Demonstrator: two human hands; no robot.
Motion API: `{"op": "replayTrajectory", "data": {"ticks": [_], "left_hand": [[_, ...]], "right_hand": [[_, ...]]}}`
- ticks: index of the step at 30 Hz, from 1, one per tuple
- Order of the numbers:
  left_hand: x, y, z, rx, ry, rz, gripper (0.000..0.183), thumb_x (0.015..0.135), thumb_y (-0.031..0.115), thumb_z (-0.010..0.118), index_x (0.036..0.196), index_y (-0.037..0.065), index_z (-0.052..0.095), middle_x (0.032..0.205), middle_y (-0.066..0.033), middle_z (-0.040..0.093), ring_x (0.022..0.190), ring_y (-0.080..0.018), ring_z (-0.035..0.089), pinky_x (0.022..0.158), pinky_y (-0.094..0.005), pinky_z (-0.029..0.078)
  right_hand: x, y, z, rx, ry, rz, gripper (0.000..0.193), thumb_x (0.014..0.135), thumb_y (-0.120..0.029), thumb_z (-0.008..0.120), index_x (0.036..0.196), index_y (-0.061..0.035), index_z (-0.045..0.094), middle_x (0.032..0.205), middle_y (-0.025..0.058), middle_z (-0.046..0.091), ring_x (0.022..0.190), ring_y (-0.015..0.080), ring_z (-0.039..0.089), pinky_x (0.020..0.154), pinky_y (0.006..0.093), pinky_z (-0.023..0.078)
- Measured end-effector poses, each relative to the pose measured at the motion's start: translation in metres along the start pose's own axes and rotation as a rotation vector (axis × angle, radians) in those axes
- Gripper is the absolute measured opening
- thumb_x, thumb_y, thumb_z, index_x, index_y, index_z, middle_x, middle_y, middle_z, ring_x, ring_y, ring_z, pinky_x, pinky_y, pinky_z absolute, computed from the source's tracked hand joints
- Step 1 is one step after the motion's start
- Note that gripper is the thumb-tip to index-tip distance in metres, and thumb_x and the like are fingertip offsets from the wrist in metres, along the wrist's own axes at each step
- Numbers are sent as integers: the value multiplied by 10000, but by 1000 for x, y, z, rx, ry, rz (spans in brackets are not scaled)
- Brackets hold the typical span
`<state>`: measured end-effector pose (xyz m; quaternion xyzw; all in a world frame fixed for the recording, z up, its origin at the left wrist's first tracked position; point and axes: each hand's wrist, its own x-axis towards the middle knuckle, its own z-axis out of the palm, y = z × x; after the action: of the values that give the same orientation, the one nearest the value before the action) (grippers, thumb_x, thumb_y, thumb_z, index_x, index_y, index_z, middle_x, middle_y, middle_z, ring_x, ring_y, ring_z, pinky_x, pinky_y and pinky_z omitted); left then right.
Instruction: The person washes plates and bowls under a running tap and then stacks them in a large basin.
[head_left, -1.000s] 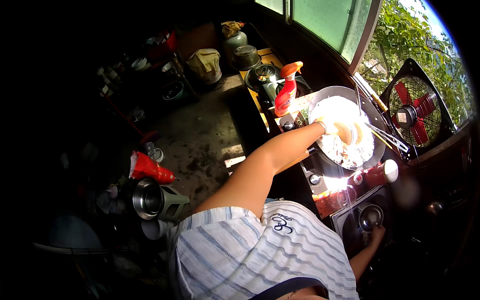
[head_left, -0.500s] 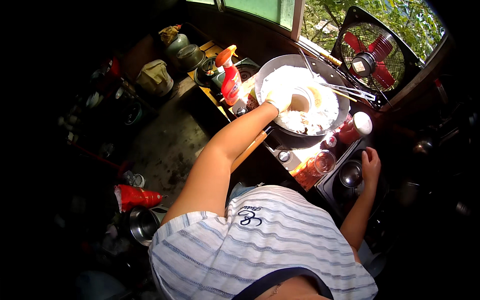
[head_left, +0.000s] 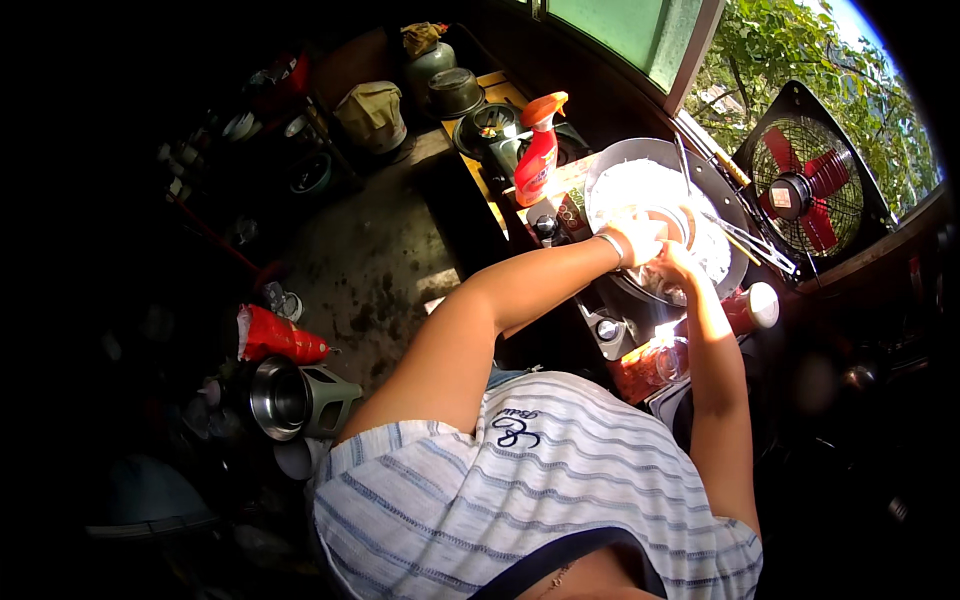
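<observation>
A wide grey wok (head_left: 722, 180) stands on the stove, its white contents (head_left: 635, 185) washed out by sunlight. My left hand (head_left: 636, 240) reaches into it, fingers closed on the side of a round bowl (head_left: 684, 222) with a pale rim. Beside it my right hand (head_left: 680, 264) comes in from the near right, fingers drawn together close to the bowl and my left fingers. Glare hides whether anything small is between them. Metal tongs (head_left: 765, 250) and thin sticks lie across the wok's right rim.
A red spray bottle (head_left: 537, 160) stands left of the wok. Nearer are a white-lidded red jar (head_left: 750, 308) and a clear container (head_left: 655, 365) partly behind my right forearm. A black fan (head_left: 800, 190) leans by the window. A steel pot (head_left: 279, 398) sits low left.
My right hand has moved up and left from beside the stove into the wok, meeting my left hand. My left hand stays at the bowl. The whole view has shifted.
</observation>
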<state>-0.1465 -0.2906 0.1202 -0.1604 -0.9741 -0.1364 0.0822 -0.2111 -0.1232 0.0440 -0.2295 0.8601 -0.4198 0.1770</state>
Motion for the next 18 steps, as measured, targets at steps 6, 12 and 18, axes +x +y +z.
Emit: {"op": "replayTrajectory", "data": {"ticks": [6,12,18], "left_hand": [[34,-31,24,-1006,-477,-584,368,869,365,419,1079,95,556,889,-150,608,714,-275,631,460,-374,536],[33,-13,9,-740,-462,-278,327,841,314,457,998,60,591,910,-134,612,774,-244,626,598,-373,521],[33,-5,-5,-1024,-446,-396,346,853,328,448,1065,74,551,993,-125,589,855,-237,605,705,-380,496]], "right_hand": [[16,-33,17,401,370,58,308,768,-154,551,1050,-34,519,989,109,565,937,245,543,811,322,442],[-7,-10,15,331,81,129,431,769,-207,511,1150,-15,449,1050,154,559,979,269,537,841,352,415],[-23,-68,16,184,250,222,528,714,-204,592,1191,-49,428,1102,54,507,972,171,503,818,308,419]]}}
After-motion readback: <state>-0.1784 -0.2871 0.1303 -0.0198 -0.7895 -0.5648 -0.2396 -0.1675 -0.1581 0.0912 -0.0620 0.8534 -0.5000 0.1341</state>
